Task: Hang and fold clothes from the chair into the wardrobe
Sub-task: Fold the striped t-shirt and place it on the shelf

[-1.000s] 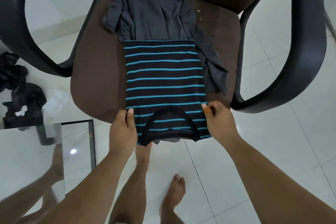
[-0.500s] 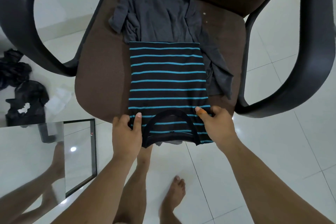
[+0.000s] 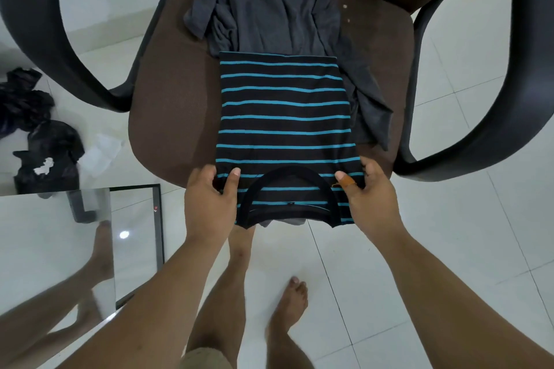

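Note:
A black shirt with blue stripes lies folded into a narrow panel on the brown chair seat, its collar end hanging over the front edge. My left hand pinches the shirt's left edge beside the collar, thumb on top. On the other side of the collar my right hand pinches the right edge the same way; its thumb wears an orange plaster. A crumpled grey garment lies under and behind the striped shirt.
Dark curved armrests flank the seat on both sides. Black clothes and a white cloth lie on the tiled floor at left. A glass panel with a dark frame stands at lower left. My bare legs and feet are below.
Both hands shifted from resting at the shirt's sides to pinching its edges near the collar. The view moved closer to the chair.

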